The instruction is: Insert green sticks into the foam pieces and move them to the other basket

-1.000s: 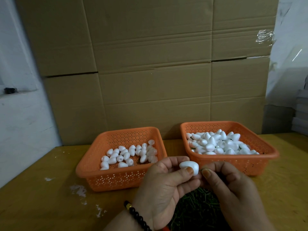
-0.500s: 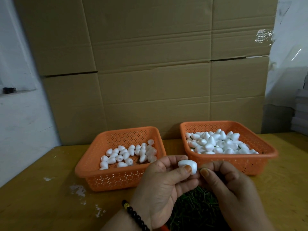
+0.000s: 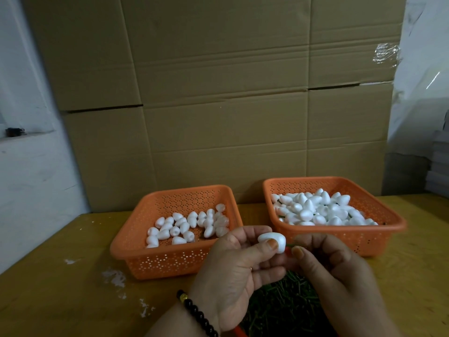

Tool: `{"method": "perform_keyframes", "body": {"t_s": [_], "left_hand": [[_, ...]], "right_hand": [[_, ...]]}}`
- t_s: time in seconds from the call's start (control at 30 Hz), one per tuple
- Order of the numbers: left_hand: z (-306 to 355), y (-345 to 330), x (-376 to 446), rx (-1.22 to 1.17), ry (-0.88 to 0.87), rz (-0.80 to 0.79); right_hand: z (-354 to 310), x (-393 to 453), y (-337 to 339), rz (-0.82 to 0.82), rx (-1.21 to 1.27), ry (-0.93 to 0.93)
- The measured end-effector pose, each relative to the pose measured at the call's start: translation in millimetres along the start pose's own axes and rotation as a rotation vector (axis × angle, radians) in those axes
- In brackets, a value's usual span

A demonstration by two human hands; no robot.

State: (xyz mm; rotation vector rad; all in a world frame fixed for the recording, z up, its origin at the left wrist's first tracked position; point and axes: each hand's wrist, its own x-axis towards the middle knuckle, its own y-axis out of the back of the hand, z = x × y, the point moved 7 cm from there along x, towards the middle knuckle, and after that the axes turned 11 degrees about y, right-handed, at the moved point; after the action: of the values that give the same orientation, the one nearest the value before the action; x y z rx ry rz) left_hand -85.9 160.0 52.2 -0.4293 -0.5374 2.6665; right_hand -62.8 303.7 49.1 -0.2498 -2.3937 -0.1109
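Our left hand (image 3: 233, 266) pinches the white egg-shaped foam piece (image 3: 272, 241) above the worktop; our right hand (image 3: 332, 266) pinches a thin green stick (image 3: 291, 245) at its base. Pushed off-axis, we risk it bending or piercing out sideways.

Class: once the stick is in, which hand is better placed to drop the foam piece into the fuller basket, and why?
Probably the left hand: it already pinches the foam piece. The right hand, nearer the fuller basket, is busy with the green stick.
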Motion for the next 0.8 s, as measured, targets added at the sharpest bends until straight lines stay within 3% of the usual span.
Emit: {"method": "perform_keyframes", "body": {"t_s": [0.1,0.2,0.47,0.67,0.8], "left_hand": [[1.4,3.5,1.0,-0.048,0.029,-0.003],[0.6,6.3,4.6,-0.137,0.063,-0.003],[-1.7,19.3,27.0,-0.255,0.123,0.086],[16.1,-12.0,74.2,-0.169,0.158,0.110],[31.9,-44.2,101.0,-0.223,0.132,0.024]], "right_hand": [[4.3,-2.0,1.2,-0.010,-0.073,-0.043],[-0.9,-1.8,0.0,-0.112,-0.346,0.016],[2.7,-19.9,-39.7,-0.805,-0.734,0.082],[1.1,-20.3,-42.7,-0.806,-0.705,0.106],[-0.1,-21.7,-45.6,-0.830,-0.713,0.121]]}}
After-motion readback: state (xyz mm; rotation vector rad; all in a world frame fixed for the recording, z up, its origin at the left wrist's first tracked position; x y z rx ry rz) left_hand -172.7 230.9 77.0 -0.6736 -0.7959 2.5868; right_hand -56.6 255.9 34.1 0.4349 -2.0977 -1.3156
